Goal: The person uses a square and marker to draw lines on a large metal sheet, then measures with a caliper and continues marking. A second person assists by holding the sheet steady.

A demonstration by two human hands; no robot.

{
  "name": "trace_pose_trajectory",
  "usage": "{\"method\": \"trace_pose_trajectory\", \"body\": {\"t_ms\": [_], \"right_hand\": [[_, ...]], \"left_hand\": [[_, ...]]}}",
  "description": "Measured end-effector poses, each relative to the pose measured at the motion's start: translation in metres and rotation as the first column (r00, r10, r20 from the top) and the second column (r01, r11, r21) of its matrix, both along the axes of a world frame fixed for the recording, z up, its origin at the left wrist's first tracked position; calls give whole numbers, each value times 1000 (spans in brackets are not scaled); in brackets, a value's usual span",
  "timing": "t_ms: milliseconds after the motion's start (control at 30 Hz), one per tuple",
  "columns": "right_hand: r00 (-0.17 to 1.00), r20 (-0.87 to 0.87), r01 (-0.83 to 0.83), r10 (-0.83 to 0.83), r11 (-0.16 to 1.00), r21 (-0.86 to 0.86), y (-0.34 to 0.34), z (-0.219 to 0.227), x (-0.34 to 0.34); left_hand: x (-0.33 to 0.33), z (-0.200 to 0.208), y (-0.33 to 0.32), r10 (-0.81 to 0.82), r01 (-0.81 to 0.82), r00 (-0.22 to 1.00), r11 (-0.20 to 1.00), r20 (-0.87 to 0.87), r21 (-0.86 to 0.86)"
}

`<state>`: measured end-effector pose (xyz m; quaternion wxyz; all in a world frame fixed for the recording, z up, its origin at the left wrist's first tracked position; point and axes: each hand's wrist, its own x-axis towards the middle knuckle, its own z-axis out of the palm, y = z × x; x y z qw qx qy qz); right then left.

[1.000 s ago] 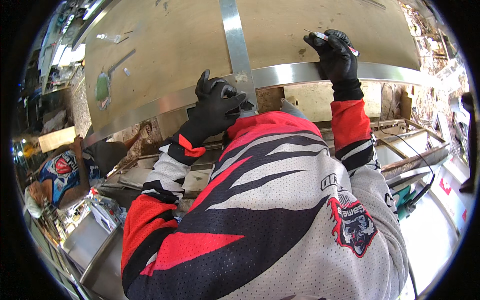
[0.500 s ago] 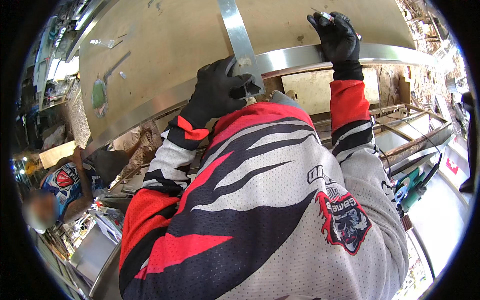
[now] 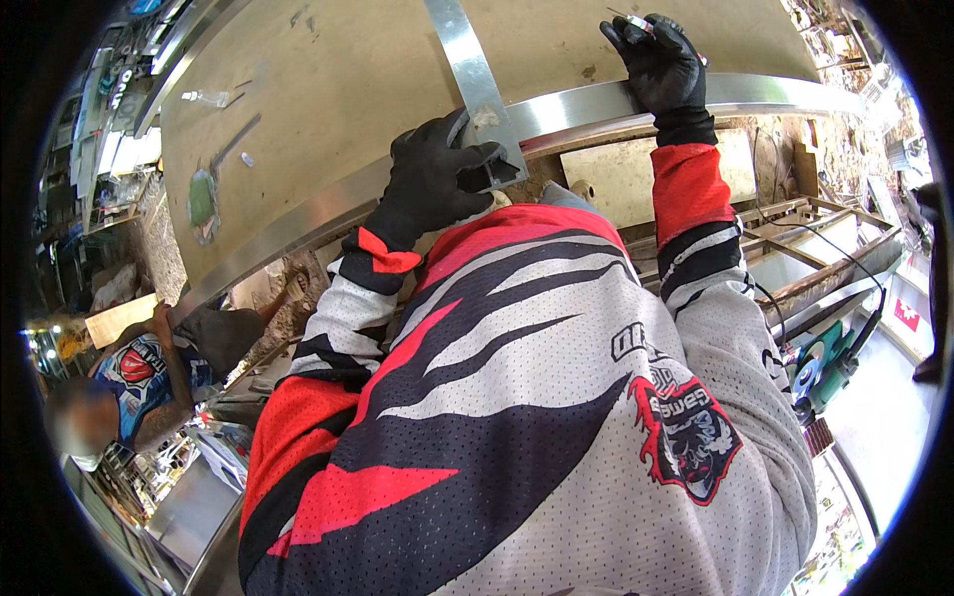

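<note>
In a black glove, my left hand point(image 3: 429, 179) is closed around the near end of a shiny metal profile point(image 3: 464, 55). This bar lies across the worktable and sticks out past its front edge toward me; its hollow end shows dark cavities. My right hand point(image 3: 668, 68), also gloved in black, is raised above the table's edge on the right. It holds a small white-and-red tube with a thin nozzle point(image 3: 639, 24) between thumb and fingers; most of the tube is hidden by the glove.
Bright metal edging point(image 3: 566, 114) runs along the tan worktable point(image 3: 348, 79). At the table's left lie a clear bottle point(image 3: 207, 97) and a green bagged item point(image 3: 203, 199). A person point(image 3: 149, 368) crouches at lower left. A green angle grinder point(image 3: 835, 363) lies at right beside a metal frame point(image 3: 805, 248).
My right hand has shifted slightly up and to the left with the tube. The left hand keeps its grip on the profile, almost unmoved.
</note>
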<state>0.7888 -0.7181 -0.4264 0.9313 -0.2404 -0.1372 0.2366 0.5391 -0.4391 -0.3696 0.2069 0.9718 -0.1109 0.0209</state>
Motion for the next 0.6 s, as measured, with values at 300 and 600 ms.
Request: {"method": "trace_pose_trajectory", "body": {"t_ms": [300,600], "right_hand": [[1000,14,-5,5,1000,1,-1,-1,1],[1000,14,-22,22,1000,-7,1,0,0]], "left_hand": [[-1,-8,2,14,-14,1000,1000,-6,-22],[-1,-3,0,13,-13,1000,1000,-1,-15]]}}
